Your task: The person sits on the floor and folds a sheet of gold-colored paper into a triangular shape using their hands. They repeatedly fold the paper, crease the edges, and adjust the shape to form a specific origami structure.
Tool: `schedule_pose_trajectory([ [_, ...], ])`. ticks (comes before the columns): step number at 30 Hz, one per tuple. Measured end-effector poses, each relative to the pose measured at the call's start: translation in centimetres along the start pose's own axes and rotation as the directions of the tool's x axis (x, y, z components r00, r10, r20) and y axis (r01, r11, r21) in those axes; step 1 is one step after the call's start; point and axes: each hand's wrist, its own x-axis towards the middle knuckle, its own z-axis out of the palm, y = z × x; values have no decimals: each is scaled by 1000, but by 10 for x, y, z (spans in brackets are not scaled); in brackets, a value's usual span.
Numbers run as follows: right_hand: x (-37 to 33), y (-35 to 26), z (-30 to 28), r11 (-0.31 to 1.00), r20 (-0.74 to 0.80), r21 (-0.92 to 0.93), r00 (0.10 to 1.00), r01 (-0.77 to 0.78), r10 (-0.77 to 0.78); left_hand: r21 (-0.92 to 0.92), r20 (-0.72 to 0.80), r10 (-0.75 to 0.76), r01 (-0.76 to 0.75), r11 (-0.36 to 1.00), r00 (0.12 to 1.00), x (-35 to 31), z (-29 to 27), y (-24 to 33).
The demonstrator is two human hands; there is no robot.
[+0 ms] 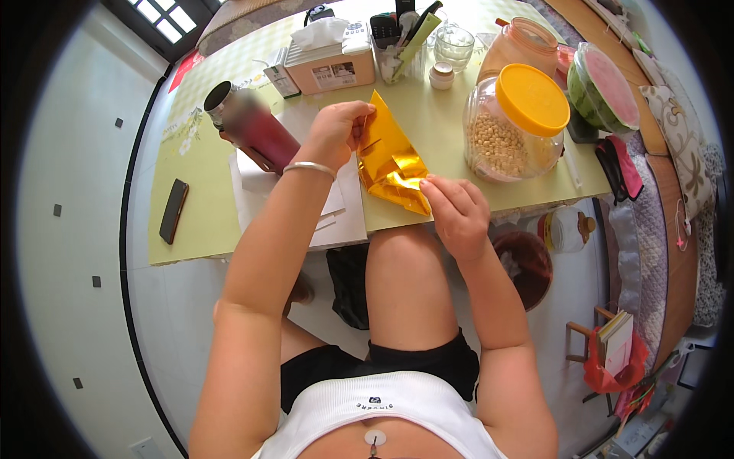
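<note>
A sheet of shiny gold foil paper, creased and partly folded, is held up over the front part of the table. My left hand pinches its upper left edge between thumb and fingers. Lower down, my right hand grips the right edge near the bottom corner, fingertips pressed together. Light glints off the folded lower part of the foil. Beneath and left of it lie white paper sheets on the table. A dark red tumbler stands just left of my left wrist.
A yellow-lidded jar of beans or nuts stands right, beside a cut watermelon. A tissue box, a pen holder and a glass mug line the back. A phone lies left. Below the table stands a bin.
</note>
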Motion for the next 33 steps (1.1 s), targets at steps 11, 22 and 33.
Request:
schedule_pose_trajectory([
  [11, -25, -22, 11, 993, 154, -118, 987, -19, 37, 384, -114, -4, 48, 922, 993, 14, -7, -22],
  [22, -31, -20, 15, 990, 184, -122, 979, -69, 91, 784, -162, 122, 52, 619, 979, 44, -14, -40],
  [33, -34, -23, 13, 981, 238, -118, 955, -152, 177, 930, -110, 246, 13, 366, 963, 31, -6, -40],
])
